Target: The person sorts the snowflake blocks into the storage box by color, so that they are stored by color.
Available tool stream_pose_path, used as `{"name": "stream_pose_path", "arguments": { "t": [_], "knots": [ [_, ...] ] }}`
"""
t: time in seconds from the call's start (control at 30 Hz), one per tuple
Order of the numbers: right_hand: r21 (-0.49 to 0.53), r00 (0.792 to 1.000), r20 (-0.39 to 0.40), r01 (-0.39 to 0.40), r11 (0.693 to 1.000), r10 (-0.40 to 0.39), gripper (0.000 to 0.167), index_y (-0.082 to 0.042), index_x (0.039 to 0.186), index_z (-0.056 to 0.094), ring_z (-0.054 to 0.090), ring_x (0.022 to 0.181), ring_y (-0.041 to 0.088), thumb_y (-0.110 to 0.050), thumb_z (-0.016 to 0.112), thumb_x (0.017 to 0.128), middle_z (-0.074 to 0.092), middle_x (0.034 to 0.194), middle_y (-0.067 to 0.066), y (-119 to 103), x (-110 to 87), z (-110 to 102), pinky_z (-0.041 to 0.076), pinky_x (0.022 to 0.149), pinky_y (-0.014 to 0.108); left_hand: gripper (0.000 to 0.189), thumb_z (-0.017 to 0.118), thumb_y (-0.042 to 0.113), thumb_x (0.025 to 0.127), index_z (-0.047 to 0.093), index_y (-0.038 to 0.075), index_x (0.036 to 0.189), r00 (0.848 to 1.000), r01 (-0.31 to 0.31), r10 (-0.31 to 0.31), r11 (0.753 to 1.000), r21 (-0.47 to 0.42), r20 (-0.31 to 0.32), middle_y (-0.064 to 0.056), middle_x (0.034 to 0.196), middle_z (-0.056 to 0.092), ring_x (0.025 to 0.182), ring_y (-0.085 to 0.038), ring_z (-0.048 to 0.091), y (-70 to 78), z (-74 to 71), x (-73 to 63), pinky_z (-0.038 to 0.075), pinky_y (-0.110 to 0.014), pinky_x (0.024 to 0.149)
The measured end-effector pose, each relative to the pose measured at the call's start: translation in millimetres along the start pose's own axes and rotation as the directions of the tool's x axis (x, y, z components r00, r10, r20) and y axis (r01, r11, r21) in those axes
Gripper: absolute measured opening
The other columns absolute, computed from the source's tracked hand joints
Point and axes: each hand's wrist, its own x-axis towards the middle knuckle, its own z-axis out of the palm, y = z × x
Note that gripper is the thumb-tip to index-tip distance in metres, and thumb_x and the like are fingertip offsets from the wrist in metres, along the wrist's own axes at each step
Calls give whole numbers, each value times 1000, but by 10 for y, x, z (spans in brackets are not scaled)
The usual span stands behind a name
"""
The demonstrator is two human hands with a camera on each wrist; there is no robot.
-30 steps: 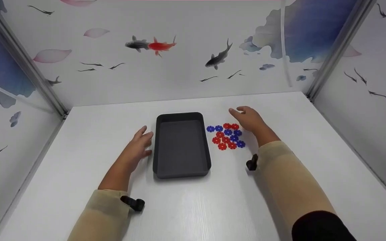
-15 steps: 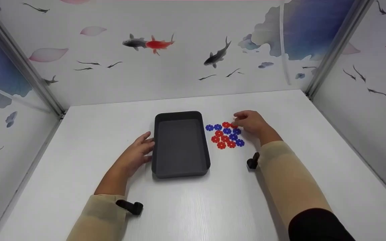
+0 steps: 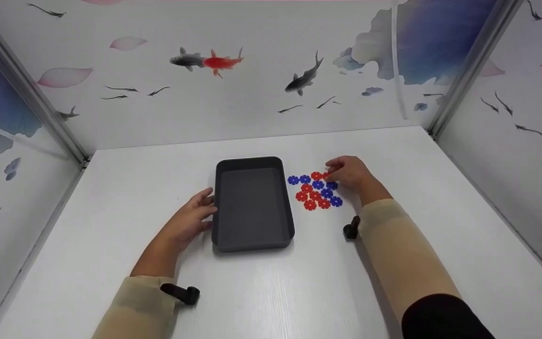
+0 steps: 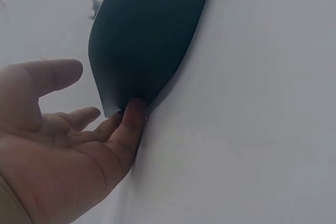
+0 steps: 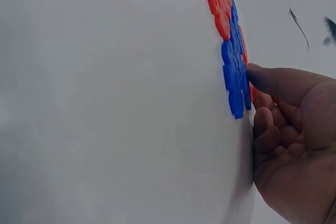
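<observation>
A dark grey rectangular tray [image 3: 254, 207] lies on the white table, its inside bare. My left hand [image 3: 188, 219] is at the tray's left side, fingers extended and fingertips [image 4: 137, 106] touching its outer wall, the thumb apart from it. To the tray's right, several red and blue flower-shaped plastic discs lie flat in a cluster, among them a red disc [image 3: 310, 205] and a blue disc [image 3: 293, 180]. At the cluster's far right edge, my right hand [image 3: 353, 174] has curled fingers and pinches a red disc [image 5: 255, 95] between thumb and fingers, partly hidden by them.
White panels printed with fish and petals enclose the table [image 3: 252, 296] at the back and both sides. A metal corner post [image 3: 480, 66] stands at the back right, another post [image 3: 50, 108] at the back left. Black wrist mounts [image 3: 181, 294] sit on both sleeves.
My right hand has come down and slightly toward me onto the far right red disc, its fingers closing in. The left hand has moved right a little until its fingers touch the tray.
</observation>
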Motion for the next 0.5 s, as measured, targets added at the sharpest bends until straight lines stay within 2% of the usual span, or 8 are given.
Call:
{"name": "stream_pose_path", "arguments": {
  "t": [0.27, 0.5],
  "knots": [
    [5, 1000, -18, -21, 1000, 21, 49, -19, 144, 64, 58, 130, 32, -12, 77, 97, 63, 138, 10, -19, 15, 25, 48, 121, 48, 79, 50, 1, 100, 24, 19, 172, 1000, -18, 18, 999, 37, -2, -8, 179, 24, 162, -29, 34, -20, -3, -10, 42, -45, 122],
    [14, 999, -43, 11, 1000, -11, 47, -20, 142, 65, 58, 122, 31, -12, 77, 97, 60, 133, 11, -19, 17, 25, 53, 113, 44, 77, 50, -1, 100, 25, 15, 171, 1000, -22, 22, 999, 27, 8, -7, 178, 26, 160, -28, 37, -14, -3, -3, 43, -41, 117]
  ]
}}
